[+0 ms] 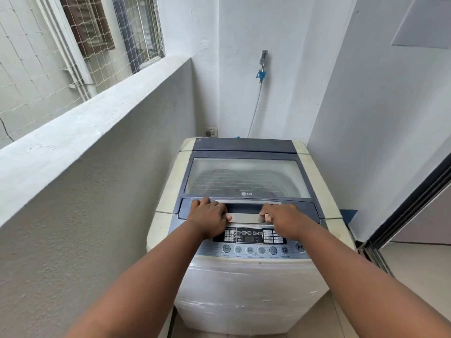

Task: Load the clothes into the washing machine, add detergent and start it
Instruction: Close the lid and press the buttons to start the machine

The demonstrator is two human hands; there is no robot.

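A top-loading washing machine (246,289) stands in a narrow balcony corner, white body with a blue top. Its glass lid (246,178) lies flat and closed, the drum dimly visible beneath. My left hand (210,217) grips the left end of the silver lid handle (246,218), fingers curled over its edge. My right hand (283,219) grips the right end of the same handle. Just below my hands sits the control panel (253,242) with its display and a row of round buttons. No clothes or detergent are in view.
A grey parapet wall (97,154) runs close along the machine's left side. A tap with a blue fitting (262,69) and hose hangs on the back wall, with a socket (211,132) below. A sliding door frame (402,215) stands at the right.
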